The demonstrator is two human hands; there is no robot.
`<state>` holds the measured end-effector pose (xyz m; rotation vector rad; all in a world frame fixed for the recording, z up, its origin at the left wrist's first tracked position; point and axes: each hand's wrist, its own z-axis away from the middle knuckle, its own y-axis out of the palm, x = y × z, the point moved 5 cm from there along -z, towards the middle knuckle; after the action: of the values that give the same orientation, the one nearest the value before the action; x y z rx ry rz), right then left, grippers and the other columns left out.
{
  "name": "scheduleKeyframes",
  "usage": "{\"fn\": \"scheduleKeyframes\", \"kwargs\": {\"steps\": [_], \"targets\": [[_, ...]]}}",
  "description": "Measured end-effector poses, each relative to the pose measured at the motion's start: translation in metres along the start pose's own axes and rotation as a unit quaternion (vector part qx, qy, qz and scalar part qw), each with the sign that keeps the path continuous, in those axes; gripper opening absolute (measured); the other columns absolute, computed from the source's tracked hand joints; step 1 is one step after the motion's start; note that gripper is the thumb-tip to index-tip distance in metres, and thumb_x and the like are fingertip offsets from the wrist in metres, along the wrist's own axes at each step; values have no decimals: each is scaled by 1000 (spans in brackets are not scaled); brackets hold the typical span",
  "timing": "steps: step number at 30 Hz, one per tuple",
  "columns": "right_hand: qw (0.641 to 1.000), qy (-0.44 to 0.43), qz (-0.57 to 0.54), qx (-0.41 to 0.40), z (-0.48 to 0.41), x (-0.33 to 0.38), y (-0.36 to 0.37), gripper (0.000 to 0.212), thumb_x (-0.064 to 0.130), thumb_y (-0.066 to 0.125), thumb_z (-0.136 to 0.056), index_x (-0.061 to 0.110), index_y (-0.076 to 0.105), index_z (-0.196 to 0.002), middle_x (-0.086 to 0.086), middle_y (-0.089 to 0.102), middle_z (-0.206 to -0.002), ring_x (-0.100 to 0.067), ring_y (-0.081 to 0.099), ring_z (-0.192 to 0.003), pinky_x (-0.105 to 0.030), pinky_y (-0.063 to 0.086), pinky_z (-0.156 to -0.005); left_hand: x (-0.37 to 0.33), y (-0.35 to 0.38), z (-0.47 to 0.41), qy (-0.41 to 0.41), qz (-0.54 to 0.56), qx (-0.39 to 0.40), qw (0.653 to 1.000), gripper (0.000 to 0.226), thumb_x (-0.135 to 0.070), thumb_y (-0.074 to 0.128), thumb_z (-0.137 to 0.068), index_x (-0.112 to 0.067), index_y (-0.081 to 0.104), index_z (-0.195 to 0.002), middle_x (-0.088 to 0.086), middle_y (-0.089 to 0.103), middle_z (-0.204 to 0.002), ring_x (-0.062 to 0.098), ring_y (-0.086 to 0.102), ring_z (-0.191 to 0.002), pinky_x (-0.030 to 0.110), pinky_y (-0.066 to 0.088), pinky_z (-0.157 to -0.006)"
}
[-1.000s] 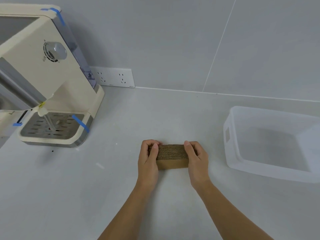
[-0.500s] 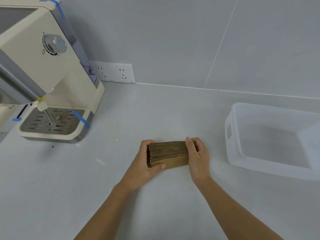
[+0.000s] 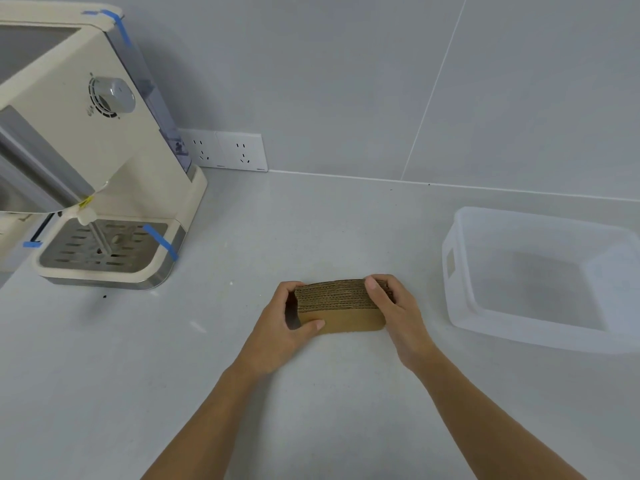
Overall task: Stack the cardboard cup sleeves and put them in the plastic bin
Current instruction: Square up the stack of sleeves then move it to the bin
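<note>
Coffee machine [image 3: 86,140] at tabletop's far left corner cut off by picture's left and top edges. Plastic bin [image 3: 540,327] near right edge cropped on right. Both ends of sleeve stack [image 3: 341,303] hidden under hands; sleeve count untellable. Forearms ran out of bottom edge. Dial markings too small to read.

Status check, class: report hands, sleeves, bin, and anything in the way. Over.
Left hand and right hand grip the sleeve stack at its ends, on the counter. Plastic bin empty, to the right. Path to bin clear.
</note>
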<state>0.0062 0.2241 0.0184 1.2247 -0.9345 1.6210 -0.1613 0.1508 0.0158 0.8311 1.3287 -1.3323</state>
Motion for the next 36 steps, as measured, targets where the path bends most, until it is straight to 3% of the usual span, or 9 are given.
{"fn": "scheduleKeyframes", "kwargs": {"steps": [3,5,8,10,15,25,30,33,36], "targets": [[994,19,10,103,2,-8,-9,54,36,74,-65,26,55,-114,8,62,-106,-6,59,-98,-22,49,-82,0,0,0,0,-2,1,1000,44,-5,71,-77,-18,47,-112,-11,59,-102,-9,56,-90,10,44,-81],[989,28,14,143,2,-11,-15,65,23,78,-61,28,51,-120,5,61,-115,-9,59,-106,-26,50,-86,0,0,0,1,-4,0,1000,44,-5,71,-77,-18,47,-112,-11,59,-102,-10,56,-89,8,43,-80],[988,15,-2,152,2,-9,-21,56,-9,69,-71,26,55,-113,0,63,-114,-13,61,-106,-25,51,-83,1,-1,0,2,-8,-1,1000,44,-5,71,-76,-21,48,-111,-11,59,-102,-9,56,-91,7,42,-79],[990,10,-12,137,2,-10,-23,54,-14,64,-73,24,57,-109,0,65,-111,-11,62,-102,-22,52,-80,2,-2,-1,4,-13,-2,1000,45,-5,72,-75,-24,49,-109,-11,60,-104,-7,57,-93,8,43,-80],[994,6,-32,101,2,-13,-23,50,-15,64,-72,21,58,-106,-1,66,-106,-6,66,-92,-19,52,-75,1,-5,0,9,-19,-13,1000,48,-5,72,-75,-31,50,-108,-13,60,-107,-7,56,-96,8,43,-83],[995,-9,-90,46,5,-7,-18,41,-7,68,-74,17,53,-103,-8,66,-105,-20,64,-93,-25,51,-73,-3,-19,2,-6,52,-65,997,52,-17,75,-67,-31,55,-113,-6,63,-116,11,59,-110,32,47,-96],[995,-43,-88,19,6,14,-17,40,12,76,-65,21,58,-99,-8,69,-103,-26,63,-101,-39,48,-88,-25,-26,1,15,93,-80,992,48,-1,72,-75,-30,55,-110,-4,63,-113,8,62,-102,23,52,-86],[991,-61,-115,15,7,33,-20,36,1,74,-69,19,59,-97,-7,69,-98,-22,65,-93,-33,50,-77,-45,-26,-2,32,117,-84,989,46,3,68,-76,-30,56,-105,-5,63,-107,0,63,-92,16,52,-75],[989,-87,-122,7,10,53,-30,34,-5,69,-73,18,60,-97,-2,69,-94,-16,65,-88,-29,51,-75,-64,-23,-4,54,118,-85,988,44,3,69,-76,-30,57,-103,-3,62,-105,7,60,-94,16,51,-72]]}}
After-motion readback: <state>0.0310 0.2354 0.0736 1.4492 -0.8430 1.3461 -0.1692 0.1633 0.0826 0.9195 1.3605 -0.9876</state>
